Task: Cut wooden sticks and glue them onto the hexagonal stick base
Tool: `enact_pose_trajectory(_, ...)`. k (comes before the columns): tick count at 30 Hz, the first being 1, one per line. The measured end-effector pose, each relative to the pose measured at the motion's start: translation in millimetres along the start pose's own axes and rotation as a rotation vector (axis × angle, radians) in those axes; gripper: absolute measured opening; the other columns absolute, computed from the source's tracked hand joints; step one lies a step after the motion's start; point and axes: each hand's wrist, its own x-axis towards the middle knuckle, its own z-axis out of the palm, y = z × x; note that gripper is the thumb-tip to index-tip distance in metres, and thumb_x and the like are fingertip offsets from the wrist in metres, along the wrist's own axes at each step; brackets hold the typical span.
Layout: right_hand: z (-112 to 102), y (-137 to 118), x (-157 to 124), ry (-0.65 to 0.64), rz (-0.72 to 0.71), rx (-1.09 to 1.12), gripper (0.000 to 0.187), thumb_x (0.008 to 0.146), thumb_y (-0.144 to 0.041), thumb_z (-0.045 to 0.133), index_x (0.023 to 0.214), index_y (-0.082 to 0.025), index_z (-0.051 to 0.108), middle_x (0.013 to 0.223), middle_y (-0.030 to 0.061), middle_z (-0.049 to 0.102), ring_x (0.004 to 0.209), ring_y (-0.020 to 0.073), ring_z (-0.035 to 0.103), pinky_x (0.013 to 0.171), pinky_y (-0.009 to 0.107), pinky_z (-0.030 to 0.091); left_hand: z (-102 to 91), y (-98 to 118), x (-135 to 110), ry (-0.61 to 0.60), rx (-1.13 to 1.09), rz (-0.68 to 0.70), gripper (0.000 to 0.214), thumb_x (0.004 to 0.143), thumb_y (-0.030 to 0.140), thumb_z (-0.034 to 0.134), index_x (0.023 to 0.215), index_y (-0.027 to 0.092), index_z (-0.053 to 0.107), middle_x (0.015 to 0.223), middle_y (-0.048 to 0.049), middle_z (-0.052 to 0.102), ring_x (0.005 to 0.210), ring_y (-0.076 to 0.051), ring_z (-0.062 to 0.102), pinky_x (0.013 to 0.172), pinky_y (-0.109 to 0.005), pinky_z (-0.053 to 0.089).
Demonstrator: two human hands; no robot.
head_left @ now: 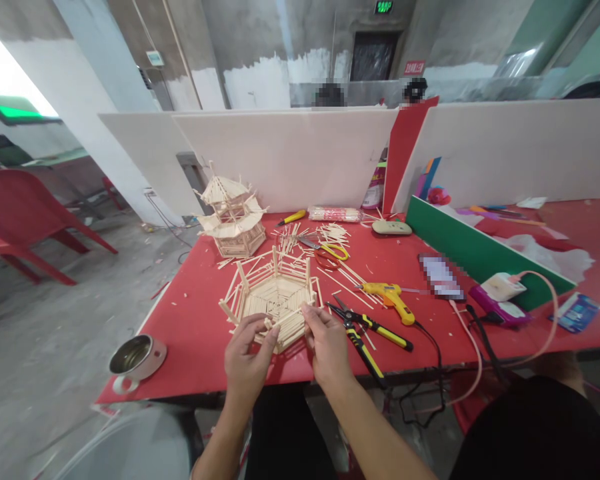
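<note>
A many-sided base built of thin wooden sticks (265, 293), with short upright posts at its corners, rests on the red tabletop in front of me. At its near edge, my left hand (249, 357) pinches one end of a pale wooden stick (293, 320) between thumb and fingers. The other end is pinched by my right hand (327, 343), close to the base's right corner. Whether the stick is fixed to the base, I cannot tell. Just right of my right hand lie black-and-yellow pliers (373, 328). A yellow glue gun (390, 297) lies beyond them.
Behind the base stands a small stick pavilion (233, 220). Loose sticks (334, 235) and scissors (335, 251) lie near it. A metal mug (137, 360) is at the front left edge. A phone (440, 277), power strip (500, 307) and green divider (480, 250) occupy the right.
</note>
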Motion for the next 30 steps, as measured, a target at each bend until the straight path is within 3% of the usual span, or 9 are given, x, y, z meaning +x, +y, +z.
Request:
enact_pose_trajectory(20, 0.9, -1.2, -0.4, 0.008, -0.003, 0.001, 0.040, 0.055, -0.048, 0.086, 0.061, -0.016, 0.062, 0.047, -0.0095, 0.039, 0.043, 0.0039, 0.027, 0.042, 0.021, 0.022, -0.1, -2.2, -1.2, -0.004, -0.013, -0.023, 0.009, 0.086, 0.028, 0.066, 0.087, 0.019, 0.069, 0.097, -0.0079, 0.068, 0.092, -0.020, 0.067, 0.081, -0.031, 0.053)
enact_pose_trajectory(30, -0.7, 2.9, 1.2, -0.006, 0.003, 0.032, 0.037, 0.057, -0.045, 0.087, 0.064, -0.016, 0.064, 0.050, -0.0092, 0.039, 0.046, 0.0044, 0.030, 0.044, 0.020, 0.027, -0.2, -4.0, -2.5, 0.003, -0.009, -0.024, 0.009, 0.083, 0.027, 0.070, 0.087, 0.019, 0.069, 0.097, -0.0076, 0.069, 0.093, -0.021, 0.066, 0.083, -0.032, 0.052)
